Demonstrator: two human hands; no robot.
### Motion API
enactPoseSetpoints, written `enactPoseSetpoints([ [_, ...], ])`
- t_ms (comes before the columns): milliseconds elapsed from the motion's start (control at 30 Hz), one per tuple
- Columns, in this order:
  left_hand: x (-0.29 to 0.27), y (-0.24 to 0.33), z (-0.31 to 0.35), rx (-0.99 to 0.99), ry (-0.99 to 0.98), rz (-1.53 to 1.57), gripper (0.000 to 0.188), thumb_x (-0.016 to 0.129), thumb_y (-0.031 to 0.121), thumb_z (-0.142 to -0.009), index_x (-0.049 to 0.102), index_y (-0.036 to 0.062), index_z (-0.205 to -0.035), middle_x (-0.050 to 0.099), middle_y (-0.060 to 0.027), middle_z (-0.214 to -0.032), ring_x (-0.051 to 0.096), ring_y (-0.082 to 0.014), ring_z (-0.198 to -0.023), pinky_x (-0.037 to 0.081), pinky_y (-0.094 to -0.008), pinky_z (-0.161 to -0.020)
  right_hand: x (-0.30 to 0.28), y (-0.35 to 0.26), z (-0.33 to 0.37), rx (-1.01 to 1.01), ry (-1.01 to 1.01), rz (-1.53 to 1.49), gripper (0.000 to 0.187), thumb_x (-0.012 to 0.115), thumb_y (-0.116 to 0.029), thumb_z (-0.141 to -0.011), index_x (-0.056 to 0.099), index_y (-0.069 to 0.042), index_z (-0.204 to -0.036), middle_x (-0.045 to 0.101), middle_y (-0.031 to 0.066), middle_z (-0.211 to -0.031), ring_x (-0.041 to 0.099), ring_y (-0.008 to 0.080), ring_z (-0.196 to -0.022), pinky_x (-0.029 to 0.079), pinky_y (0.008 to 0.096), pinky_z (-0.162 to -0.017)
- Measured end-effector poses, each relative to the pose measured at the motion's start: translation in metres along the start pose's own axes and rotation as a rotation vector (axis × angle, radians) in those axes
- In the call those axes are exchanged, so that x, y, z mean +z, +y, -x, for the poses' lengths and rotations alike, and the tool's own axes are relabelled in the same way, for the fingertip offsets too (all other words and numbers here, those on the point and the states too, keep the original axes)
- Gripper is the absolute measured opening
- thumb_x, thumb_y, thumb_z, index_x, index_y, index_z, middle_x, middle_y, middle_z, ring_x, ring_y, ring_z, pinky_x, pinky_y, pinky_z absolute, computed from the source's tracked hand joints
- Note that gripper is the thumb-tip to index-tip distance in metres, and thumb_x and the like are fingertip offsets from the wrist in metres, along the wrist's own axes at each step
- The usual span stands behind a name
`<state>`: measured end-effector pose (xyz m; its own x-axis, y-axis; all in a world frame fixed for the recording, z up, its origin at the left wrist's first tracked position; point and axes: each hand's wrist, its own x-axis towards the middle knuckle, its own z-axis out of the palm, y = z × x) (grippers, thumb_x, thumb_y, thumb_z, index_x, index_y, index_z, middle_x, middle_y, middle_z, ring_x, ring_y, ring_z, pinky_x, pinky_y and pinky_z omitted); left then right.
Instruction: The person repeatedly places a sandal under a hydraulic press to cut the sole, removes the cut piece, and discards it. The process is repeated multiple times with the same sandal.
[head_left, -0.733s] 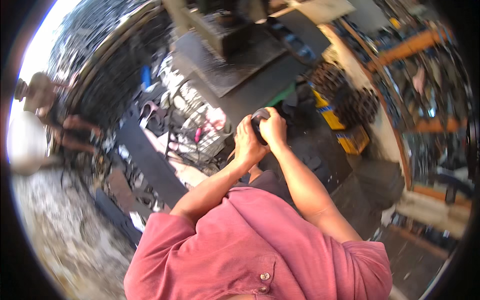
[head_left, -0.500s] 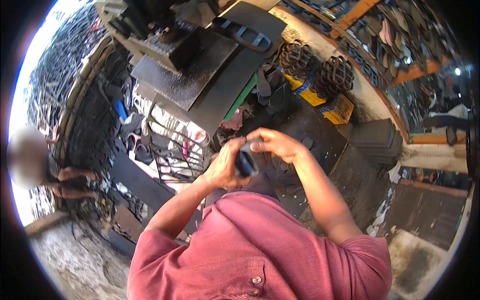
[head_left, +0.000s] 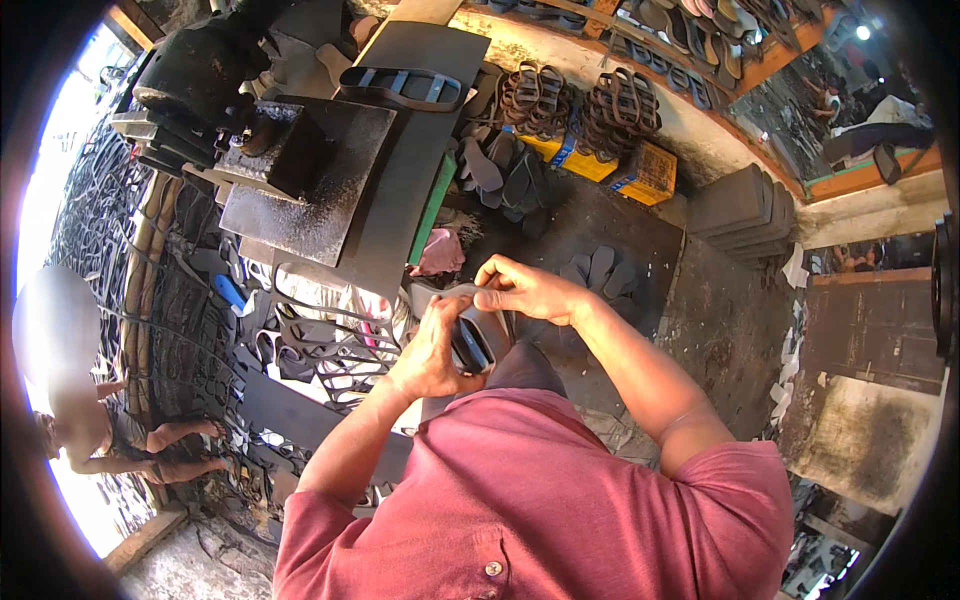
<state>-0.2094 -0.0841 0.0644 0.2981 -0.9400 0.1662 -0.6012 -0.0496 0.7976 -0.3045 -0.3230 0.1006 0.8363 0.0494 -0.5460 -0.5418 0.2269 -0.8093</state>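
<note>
The left hand (head_left: 438, 350) is wrapped around a dark piece (head_left: 472, 342) with a pale rim and a blue gleam inside, held just in front of the red shirt (head_left: 600, 470), above the person's lap. The right hand (head_left: 535, 293) grips the same piece at its upper end, thumb beside the left fingertips; the fingers cover much of it, so its full shape cannot be told. Beyond the hands, to the left, a metal plate (head_left: 310, 215) sits under a black machine (head_left: 205, 75), with a dark sheet (head_left: 395, 190) sticking out beside it. A sandal (head_left: 400, 90) with blue showing through its openings lies at the sheet's far end. A pink cloth (head_left: 437, 252) is near the sheet's close corner, and cut-out strips (head_left: 325, 325) lie heaped to the left of the hands. Farther right, brown strappy sandals (head_left: 620, 115) are piled on yellow boxes (head_left: 645, 175), dark soles (head_left: 602, 272) are grouped on the floor (head_left: 630, 225), and a stack of dark slabs (head_left: 740, 205) stands against the wall. At the far left is another person (head_left: 85, 425), well apart from the hands.
</note>
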Motion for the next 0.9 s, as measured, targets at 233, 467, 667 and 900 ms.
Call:
enactPoseSetpoints([
  [233, -0.002, -0.019, 0.018, -0.387, 0.687, 0.101, 0.120, 0.097, 0.021, -0.062, 0.022, 0.0029, -0.154, 0.044, -0.0251, -0.140, 0.051, -0.0393, -0.129, 0.043, -0.0502, -0.110, -0.098, 0.135, 0.034, 0.289, 0.384, -0.191, 0.031, 0.080, -0.025, -0.091, 0.072, -0.005, -0.114, 0.072, 0.0047, -0.112, 0.064, 0.0184, -0.109, 0.051, 0.0426, -0.087],
  [467, -0.002, -0.015, 0.017, -0.456, 0.523, -0.136, 0.123, 0.096, 0.027, -0.064, 0.018, 0.0003, -0.157, 0.041, -0.0240, -0.141, 0.045, -0.0372, -0.134, 0.042, -0.0489, -0.110, -0.181, 0.157, -0.057, -0.012, 0.793, -0.381, 0.035, 0.074, -0.027, -0.098, 0.058, -0.004, -0.118, 0.066, 0.0100, -0.108, 0.069, 0.0252, -0.095, 0.065, 0.0451, -0.079],
  [667, 0.002, -0.036, -0.012, -0.605, 0.645, 0.141, 0.125, 0.096, 0.029, -0.068, 0.014, 0.0027, -0.160, 0.038, -0.0185, -0.145, 0.046, -0.0310, -0.132, 0.048, -0.0471, -0.104, -0.108, 0.132, -0.114, -0.175, 0.634, 0.144, 0.034, 0.081, -0.027, -0.088, 0.067, -0.003, -0.108, 0.073, 0.0115, -0.094, 0.071, 0.0197, -0.081, 0.059, 0.0371, -0.074],
  [900, -0.063, -0.013, -0.153, -0.851, 1.213, 0.729, 0.102, 0.093, 0.027, -0.081, 0.029, 0.0015, -0.156, 0.040, -0.0182, -0.151, 0.038, -0.0286, -0.145, 0.040, -0.0434, -0.114, -0.021, -0.005, -0.107, -0.518, 0.512, 0.846, 0.097, 0.086, -0.036, -0.078, 0.035, -0.001, -0.153, 0.055, 0.0290, -0.139, 0.052, 0.0468, -0.132, 0.042, 0.0532, -0.113],
])
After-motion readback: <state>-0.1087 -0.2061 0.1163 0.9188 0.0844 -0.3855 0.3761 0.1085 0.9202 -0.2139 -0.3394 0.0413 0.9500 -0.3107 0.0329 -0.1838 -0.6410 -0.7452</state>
